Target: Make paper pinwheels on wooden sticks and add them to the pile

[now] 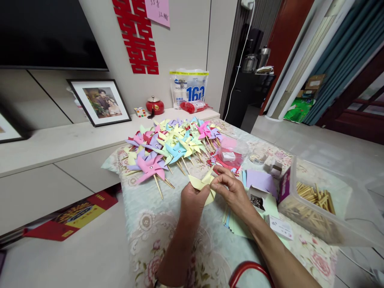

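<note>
A pale yellow paper pinwheel (pixel 198 183) with folded blades is held up over the table. My left hand (pixel 193 198) is closed round its lower left side, thumb on top. At its right, my right hand (pixel 230 188) pinches the paper near the middle with thumb and fingers; whether a pin is between them I cannot tell. Beyond my hands lies a heap of finished paper pinwheels (pixel 179 152) on sticks, in pink, yellow, blue, green and purple. Right of my right hand are an open small box of metal pins (pixel 257 201) and pastel paper sheets (pixel 264 182).
A clear plastic bin (pixel 312 218) of short wooden sticks (pixel 318 196) stands at the table's right. A red handle (pixel 250 267) lies at the near edge. A small white box (pixel 279 227) rests on paper. Behind stand a framed photo (pixel 100 103) and a red jar (pixel 155 106).
</note>
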A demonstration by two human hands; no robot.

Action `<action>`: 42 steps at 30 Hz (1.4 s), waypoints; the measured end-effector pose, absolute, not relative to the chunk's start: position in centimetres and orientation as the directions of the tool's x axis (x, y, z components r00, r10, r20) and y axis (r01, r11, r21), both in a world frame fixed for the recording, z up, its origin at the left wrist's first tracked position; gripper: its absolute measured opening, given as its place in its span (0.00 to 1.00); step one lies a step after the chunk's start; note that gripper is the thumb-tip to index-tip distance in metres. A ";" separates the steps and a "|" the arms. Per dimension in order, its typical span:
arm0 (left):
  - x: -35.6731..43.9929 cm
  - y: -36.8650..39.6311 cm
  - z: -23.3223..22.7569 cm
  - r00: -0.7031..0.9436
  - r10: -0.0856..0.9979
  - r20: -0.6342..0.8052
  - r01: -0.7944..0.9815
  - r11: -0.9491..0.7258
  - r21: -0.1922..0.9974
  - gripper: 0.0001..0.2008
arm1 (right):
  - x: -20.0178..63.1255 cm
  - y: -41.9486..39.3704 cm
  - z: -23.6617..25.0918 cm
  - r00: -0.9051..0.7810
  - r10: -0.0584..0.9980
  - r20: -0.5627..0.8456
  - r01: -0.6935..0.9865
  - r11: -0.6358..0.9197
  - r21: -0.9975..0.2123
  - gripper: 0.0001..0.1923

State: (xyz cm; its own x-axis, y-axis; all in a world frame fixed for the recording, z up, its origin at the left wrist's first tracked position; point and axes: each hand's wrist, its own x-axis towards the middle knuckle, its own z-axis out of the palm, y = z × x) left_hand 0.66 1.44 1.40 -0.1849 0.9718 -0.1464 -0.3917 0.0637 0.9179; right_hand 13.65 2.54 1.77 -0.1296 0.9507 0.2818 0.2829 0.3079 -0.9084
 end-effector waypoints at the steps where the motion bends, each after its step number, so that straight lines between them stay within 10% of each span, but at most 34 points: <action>1: 0.7 1.5 1.3 -0.186 0.972 -0.146 -0.390 0.063 0.918 0.19 | 13.7 2.5 1.8 -0.136 0.949 0.285 0.287 0.313 -0.905 0.07; 42: 0.9 1.6 0.9 -0.163 0.972 -0.171 -0.427 0.087 0.900 0.18 | 14.1 2.9 1.6 -0.144 0.957 0.253 0.299 0.286 -0.910 0.09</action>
State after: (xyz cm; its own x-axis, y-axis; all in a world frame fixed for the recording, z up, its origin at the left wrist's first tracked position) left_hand 0.89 1.57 0.88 -0.1626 0.9717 -0.1712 -0.4274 0.0870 0.8999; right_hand 14.11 2.85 1.61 -0.1443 0.9567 0.2528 0.2994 0.2857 -0.9103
